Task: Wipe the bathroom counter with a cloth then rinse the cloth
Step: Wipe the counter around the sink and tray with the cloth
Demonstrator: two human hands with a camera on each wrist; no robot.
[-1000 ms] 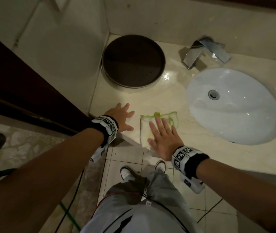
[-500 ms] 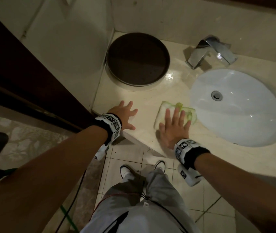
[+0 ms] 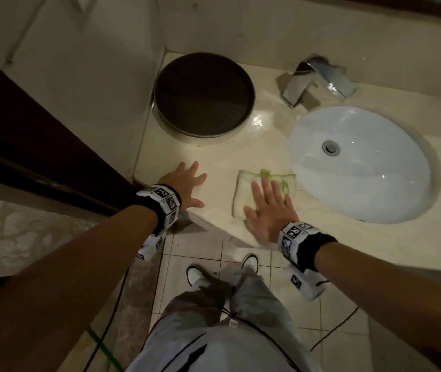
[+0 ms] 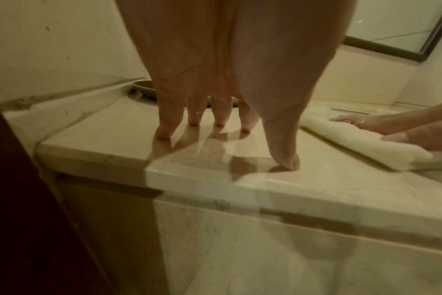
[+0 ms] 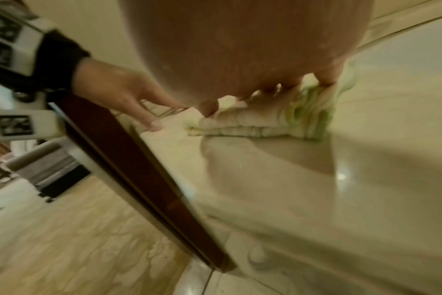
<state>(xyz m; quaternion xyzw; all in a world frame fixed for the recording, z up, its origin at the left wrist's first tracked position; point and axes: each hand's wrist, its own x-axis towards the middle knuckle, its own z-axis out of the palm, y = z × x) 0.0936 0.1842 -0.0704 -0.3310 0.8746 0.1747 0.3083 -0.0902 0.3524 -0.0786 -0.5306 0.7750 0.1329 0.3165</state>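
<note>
A folded pale cloth with green trim (image 3: 243,190) (image 4: 361,145) (image 5: 262,121) lies flat on the beige marble counter (image 3: 214,162), just left of the white oval sink (image 3: 359,162). My right hand (image 3: 266,208) presses on it with straight, spread fingers (image 5: 209,108). My left hand (image 3: 187,181) (image 4: 227,123) rests flat on the counter's front left corner, fingers straight and spread, holding nothing. A chrome faucet (image 3: 313,79) stands behind the sink.
A round dark tray (image 3: 203,95) sits in the counter's back left corner against the wall. The counter's front edge (image 4: 240,179) runs right under both wrists. A dark wooden door frame (image 3: 39,146) stands to the left. Below are a tiled floor and my shoes (image 3: 195,275).
My right hand slid the cloth away toward the sink, then pulled it back toward the front edge. The left hand stayed planted on the corner.
</note>
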